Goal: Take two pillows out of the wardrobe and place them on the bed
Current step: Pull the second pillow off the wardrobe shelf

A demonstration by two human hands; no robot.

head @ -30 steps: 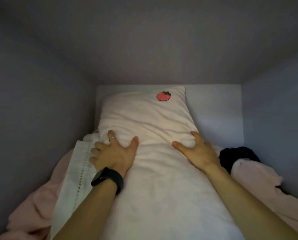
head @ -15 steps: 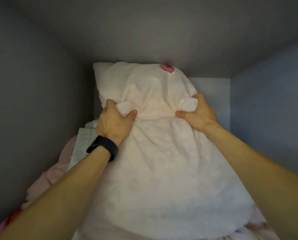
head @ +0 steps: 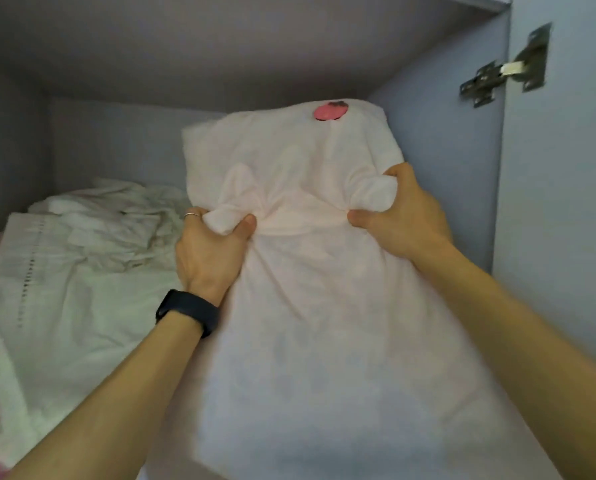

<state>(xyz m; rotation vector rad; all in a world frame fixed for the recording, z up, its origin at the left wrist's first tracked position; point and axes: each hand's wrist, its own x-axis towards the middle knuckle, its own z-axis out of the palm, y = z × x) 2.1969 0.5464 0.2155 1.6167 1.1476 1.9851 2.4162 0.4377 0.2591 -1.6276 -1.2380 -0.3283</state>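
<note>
A soft, pale pink fabric pillow [head: 310, 306] with a small round red patch [head: 328, 112] near its top edge is held up in the right half of the grey wardrobe compartment [head: 220, 57], close to the side panel that carries a metal door hinge [head: 507, 69]. It is grasped by 2 hands: the left hand [head: 209, 251], with a ring on 1 finger and a black band [head: 189, 311] at the wrist, is clenched on a bunch of the cover, and the right hand [head: 398, 216] is clenched on a second bunch at about the same height. The lower end of the pillow hangs towards the camera. Beside it, to the left, a crumpled pile of white linen [head: 81, 265] with a stitched border lies on the shelf.

The task is judged to be at its first stage: 1 pillow is gripped but not yet clear of the wardrobe. No second pillow can be made out with certainty, and the bed is not shown. Carrying this pillow to the bed, then fetching and placing the other, is left.
</note>
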